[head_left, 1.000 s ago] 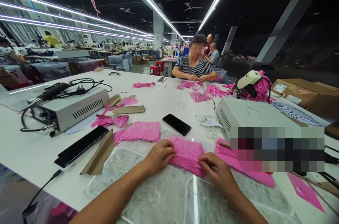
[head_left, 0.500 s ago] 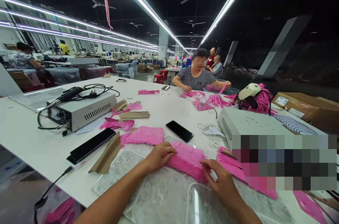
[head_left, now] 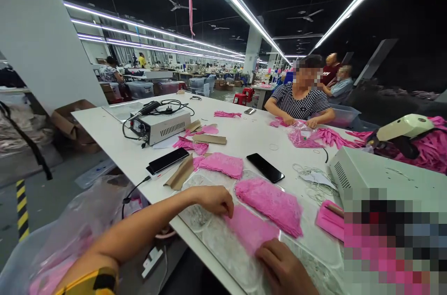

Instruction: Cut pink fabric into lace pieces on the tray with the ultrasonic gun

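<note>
L hand [head_left: 214, 201] pinches one end of flat pink pc [head_left: 249, 227]; R hand [head_left: 284, 267] apart, at opp. end, grip can't tell. Pc's on clear plastic mat [head_left: 223, 241], beside nr pile [head_left: 270, 204]. 2 piles stacked, incl. far pile [head_left: 221, 164]; this pc's on neither. Qty left unclear.

Pixelation conceals the front of the pale green metal box [head_left: 387, 169]; the right frame edge truncates it. The curled left hand [head_left: 213, 199] covers one corner of the flat, thin pink fabric piece [head_left: 249, 227]; the right hand [head_left: 283, 267], cropped below, obscures another. Whether either grips it cannot be determined.
</note>
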Motion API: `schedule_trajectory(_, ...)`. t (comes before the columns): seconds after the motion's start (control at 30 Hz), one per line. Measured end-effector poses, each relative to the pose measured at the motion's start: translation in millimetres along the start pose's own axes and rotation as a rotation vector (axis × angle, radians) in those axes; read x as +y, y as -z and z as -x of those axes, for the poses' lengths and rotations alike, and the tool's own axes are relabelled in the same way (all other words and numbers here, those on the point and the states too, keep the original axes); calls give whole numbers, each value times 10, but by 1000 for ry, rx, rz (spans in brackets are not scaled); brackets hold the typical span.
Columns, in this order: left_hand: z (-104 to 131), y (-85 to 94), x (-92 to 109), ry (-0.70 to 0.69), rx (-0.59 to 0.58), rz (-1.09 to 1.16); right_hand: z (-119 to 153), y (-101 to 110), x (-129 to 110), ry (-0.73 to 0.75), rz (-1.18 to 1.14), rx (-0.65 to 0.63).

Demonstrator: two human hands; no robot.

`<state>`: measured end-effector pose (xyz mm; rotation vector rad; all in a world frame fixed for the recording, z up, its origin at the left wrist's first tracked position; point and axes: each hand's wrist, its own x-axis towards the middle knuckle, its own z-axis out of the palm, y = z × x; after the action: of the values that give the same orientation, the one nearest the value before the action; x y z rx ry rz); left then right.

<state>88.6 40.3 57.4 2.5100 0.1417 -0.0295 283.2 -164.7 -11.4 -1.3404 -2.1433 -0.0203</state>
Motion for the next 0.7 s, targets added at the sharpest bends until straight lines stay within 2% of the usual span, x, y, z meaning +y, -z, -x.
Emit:
schedule_trajectory(0.1, 140, -25, -28, 45, -20, -36, -51, 55, -83, 71, -66, -48)
schedule_trajectory(0.17, 140, -27, -20, 84, 30, -79, -94, 143, -32, 51, -107, -8)
schedule_trajectory(0.3, -83, -35, 47, 132, 200, -173, -213, 284, 260, -203, -87, 124)
schedule_trajectory(0.4, -323, -63, 71, 115, 257, -218, -344, 296, 456, -378, -91, 92)
schedule_trajectory(0.53, -535, -110, -23, 92, 261, -268, -470, 210, 566, -441, -78, 63)
schedule_trajectory(0.7, -600, -146, -170, 67, 270, -266, -435, 131, 646, -445, -111, 44)
